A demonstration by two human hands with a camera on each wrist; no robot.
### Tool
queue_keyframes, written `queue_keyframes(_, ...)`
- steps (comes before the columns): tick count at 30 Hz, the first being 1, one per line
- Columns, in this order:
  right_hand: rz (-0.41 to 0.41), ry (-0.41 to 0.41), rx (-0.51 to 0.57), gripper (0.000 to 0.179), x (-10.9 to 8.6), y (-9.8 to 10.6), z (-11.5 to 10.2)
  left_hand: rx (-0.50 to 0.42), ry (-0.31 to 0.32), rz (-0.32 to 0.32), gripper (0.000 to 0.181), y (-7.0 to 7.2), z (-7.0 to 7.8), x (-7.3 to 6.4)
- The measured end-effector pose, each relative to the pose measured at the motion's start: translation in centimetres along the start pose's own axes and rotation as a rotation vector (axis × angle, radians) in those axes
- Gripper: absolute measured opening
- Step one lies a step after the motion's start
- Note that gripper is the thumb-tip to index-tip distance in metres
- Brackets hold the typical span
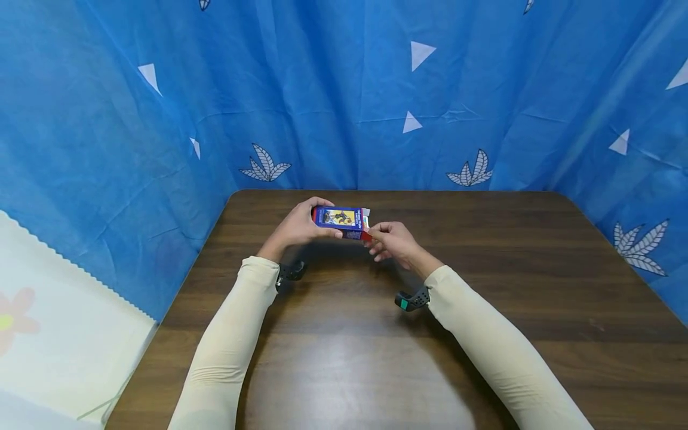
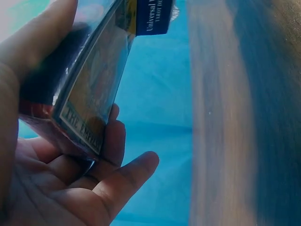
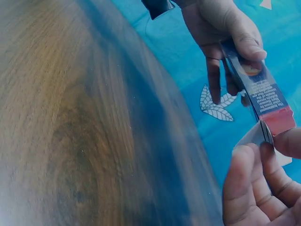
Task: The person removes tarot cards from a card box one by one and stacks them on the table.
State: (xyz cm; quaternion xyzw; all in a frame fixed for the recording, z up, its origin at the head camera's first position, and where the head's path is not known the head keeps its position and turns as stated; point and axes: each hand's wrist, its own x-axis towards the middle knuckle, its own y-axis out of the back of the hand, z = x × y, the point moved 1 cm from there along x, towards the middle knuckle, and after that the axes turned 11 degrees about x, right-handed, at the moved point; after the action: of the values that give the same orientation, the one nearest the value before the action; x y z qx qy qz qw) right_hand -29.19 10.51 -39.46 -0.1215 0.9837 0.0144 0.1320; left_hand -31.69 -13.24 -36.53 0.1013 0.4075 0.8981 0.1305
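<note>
A small blue and red tarot card box (image 1: 340, 218) is held up above the table's far part, its printed face toward the head camera. My left hand (image 1: 303, 226) grips it at the left end, thumb along the near edge and fingers behind. In the left wrist view, the side of the tarot box (image 2: 94, 80) shows a card picture and lettering. My right hand (image 1: 395, 243) is at the box's right end, where white flaps stick out. In the right wrist view, the right thumb and fingers pinch a flap (image 3: 257, 134) beside the red end of the box.
The brown wooden table (image 1: 344, 358) spreads out below both arms. A blue curtain (image 1: 333, 107) with white leaf and triangle prints hangs close behind its far edge and along the sides. A pale flowered cloth (image 1: 59, 334) lies at the left. Dark bands (image 1: 412, 300) circle both wrists.
</note>
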Motion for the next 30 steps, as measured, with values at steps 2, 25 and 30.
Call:
queue_keyframes(2,0.032,0.024,-0.002,0.031,0.0,0.3,0.0,-0.006,0.014,0.015,0.086,0.1,-0.1,0.0)
queue_keyframes(25,0.311,0.054,-0.055,0.043,-0.5,11.4,-0.4,-0.019,0.041,0.019,0.086,0.6,-0.5,0.0)
queue_keyframes(30,0.376,0.002,-0.371,0.053,0.0,15.4,0.3,-0.027,0.016,0.01,0.085,0.6,-0.5,0.0)
